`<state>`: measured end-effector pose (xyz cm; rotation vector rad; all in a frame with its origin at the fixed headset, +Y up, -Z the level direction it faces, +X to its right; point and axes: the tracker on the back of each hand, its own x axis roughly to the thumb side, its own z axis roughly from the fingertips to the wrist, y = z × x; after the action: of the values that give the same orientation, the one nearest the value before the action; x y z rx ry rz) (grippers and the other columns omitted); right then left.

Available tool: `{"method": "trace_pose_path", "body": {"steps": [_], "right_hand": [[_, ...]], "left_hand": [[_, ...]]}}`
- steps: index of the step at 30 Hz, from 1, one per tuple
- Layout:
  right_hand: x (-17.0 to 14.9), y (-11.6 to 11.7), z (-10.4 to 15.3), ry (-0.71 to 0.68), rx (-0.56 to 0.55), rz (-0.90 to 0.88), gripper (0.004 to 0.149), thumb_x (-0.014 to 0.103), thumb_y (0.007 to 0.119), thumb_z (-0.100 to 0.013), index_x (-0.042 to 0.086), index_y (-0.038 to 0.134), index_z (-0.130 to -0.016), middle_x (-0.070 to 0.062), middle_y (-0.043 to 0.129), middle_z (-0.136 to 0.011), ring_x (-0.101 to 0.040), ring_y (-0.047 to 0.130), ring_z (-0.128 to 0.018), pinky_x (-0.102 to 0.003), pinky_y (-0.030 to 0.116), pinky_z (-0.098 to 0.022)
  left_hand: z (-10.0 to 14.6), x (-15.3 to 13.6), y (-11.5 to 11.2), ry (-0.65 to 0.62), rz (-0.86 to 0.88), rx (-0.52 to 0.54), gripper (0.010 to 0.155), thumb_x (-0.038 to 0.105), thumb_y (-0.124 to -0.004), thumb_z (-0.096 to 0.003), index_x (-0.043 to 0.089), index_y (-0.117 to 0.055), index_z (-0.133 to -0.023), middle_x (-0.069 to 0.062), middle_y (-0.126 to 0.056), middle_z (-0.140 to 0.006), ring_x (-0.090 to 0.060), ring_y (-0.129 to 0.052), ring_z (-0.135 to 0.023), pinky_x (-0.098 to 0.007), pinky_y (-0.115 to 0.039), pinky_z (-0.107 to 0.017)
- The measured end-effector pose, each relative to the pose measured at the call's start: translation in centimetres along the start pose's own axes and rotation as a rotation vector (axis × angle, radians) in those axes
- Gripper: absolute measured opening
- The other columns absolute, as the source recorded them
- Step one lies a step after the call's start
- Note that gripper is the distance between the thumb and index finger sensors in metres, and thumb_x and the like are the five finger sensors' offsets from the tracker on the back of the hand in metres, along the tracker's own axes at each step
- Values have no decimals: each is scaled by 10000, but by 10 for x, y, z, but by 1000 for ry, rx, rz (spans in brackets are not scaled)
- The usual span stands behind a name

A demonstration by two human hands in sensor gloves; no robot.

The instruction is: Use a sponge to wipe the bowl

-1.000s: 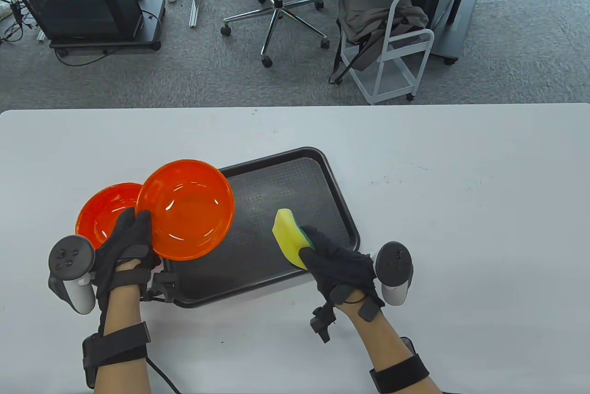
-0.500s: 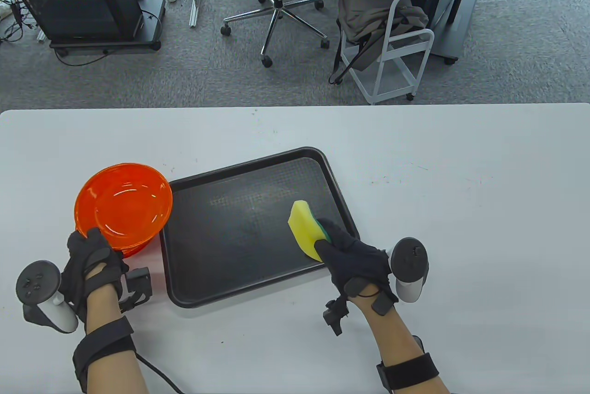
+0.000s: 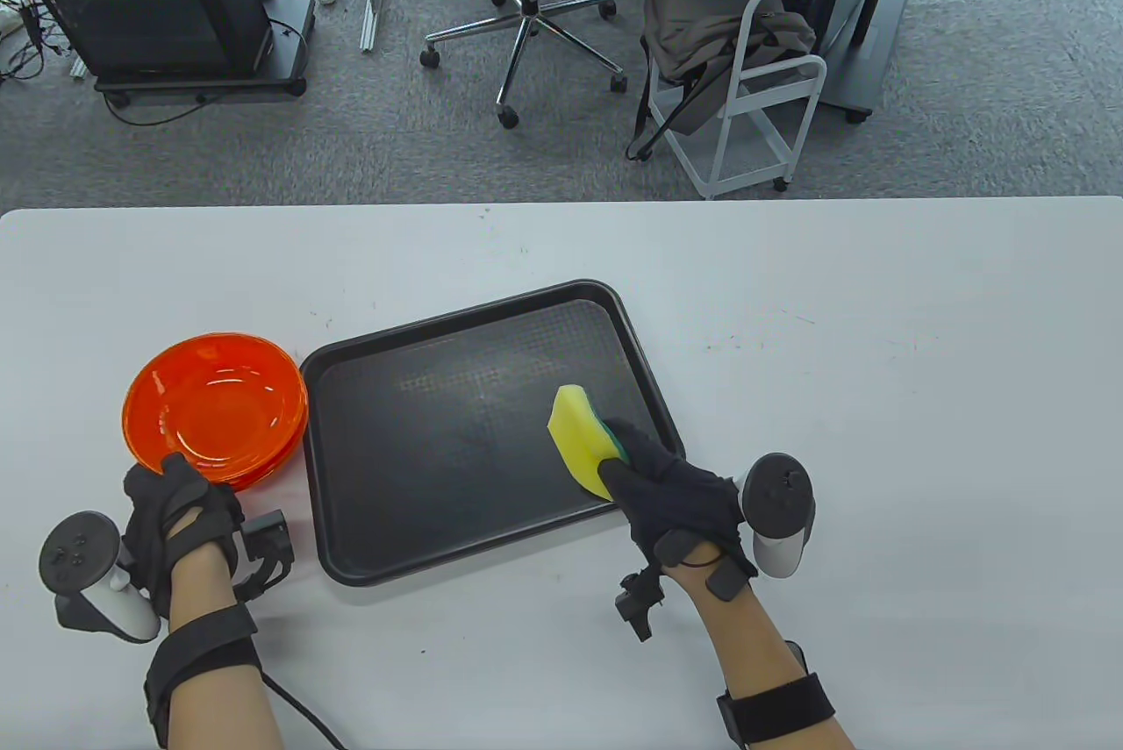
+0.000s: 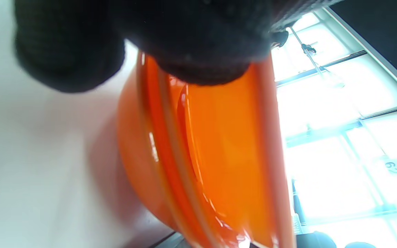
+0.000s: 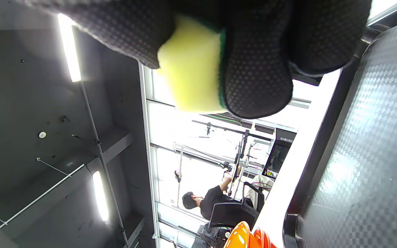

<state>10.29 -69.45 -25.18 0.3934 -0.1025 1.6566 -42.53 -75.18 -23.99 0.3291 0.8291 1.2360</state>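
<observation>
Your left hand [image 3: 171,500] sits at the near left of the white table [image 3: 877,364], its fingertips on the near rim of the orange bowl [image 3: 215,410], which is nested on top of a second orange bowl [image 3: 279,462]; the stack stands on the table at 12 o'clock from that hand, just beside the left edge of the black tray [image 3: 456,434]. In the left wrist view the gloved fingers [image 4: 198,51] lie over the bowl's [image 4: 219,155] rim with the thumb down the outside, so you are pinching the rim there, and the lower bowl's [image 4: 133,151] wall shows just behind it. Your right hand [image 3: 675,504] hangs over the tray's near right corner, thumb and fingers curled firmly round the yellow sponge [image 3: 577,434]; the sponge sticks out at 11 o'clock from that hand, its green scrubbing face turned towards the fingers. The right wrist view confirms that grip: the sponge [image 5: 191,75] is wedged between gloved fingers [image 5: 253,79], with the tray's [image 5: 367,165] patterned floor off to one side. From the sponge, the bowls lie at 9 o'clock, well apart, with the bare width of the tray between them. I cannot tell whether the sponge touches the tray.
</observation>
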Motion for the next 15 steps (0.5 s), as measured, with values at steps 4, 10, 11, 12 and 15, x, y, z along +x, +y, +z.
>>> {"method": "trace_pose_path", "body": {"steps": [4, 10, 11, 12, 15], "right_hand": [[0, 1, 0, 0, 2, 1, 486, 282, 799, -551, 19, 626, -921, -271, 884, -806, -359, 1006, -569, -571, 782, -459], [-1, 1, 0, 2, 5, -5, 488, 284, 797, -552, 16, 623, -922, -273, 882, -807, -362, 1005, -569, -572, 781, -458], [-1, 1, 0, 3, 5, -6, 488, 284, 797, -552, 16, 624, -921, -274, 882, -806, -360, 1006, -568, -572, 780, -459], [-1, 1, 0, 5, 6, -6, 488, 284, 796, -552, 15, 623, -921, -274, 881, -806, -361, 1006, -568, -572, 781, -458], [-3, 1, 1, 16, 9, -6, 489, 284, 796, -553, 14, 621, -922, -276, 880, -807, -362, 1004, -569, -573, 779, -459]], "left_hand": [[0, -4, -3, 20, -10, 5, 652, 435, -695, -534, 52, -480, -1016, -90, -926, -482, -111, -972, -100, -384, -917, -249], [1, -6, -1, 56, -50, -13, 672, 443, -704, -536, 74, -445, -1033, -49, -926, -503, -104, -976, -123, -383, -914, -256], [1, -5, -1, 62, -51, -22, 685, 444, -714, -532, 75, -435, -1036, -54, -923, -513, -112, -977, -133, -391, -911, -262], [1, -4, -1, 67, -58, -40, 712, 451, -720, -531, 76, -397, -1042, -60, -913, -534, -123, -978, -157, -400, -905, -279], [2, -1, 0, 78, -79, -124, 763, 457, -712, -536, 76, -296, -1049, -98, -871, -614, -159, -978, -239, -430, -882, -336]]}}
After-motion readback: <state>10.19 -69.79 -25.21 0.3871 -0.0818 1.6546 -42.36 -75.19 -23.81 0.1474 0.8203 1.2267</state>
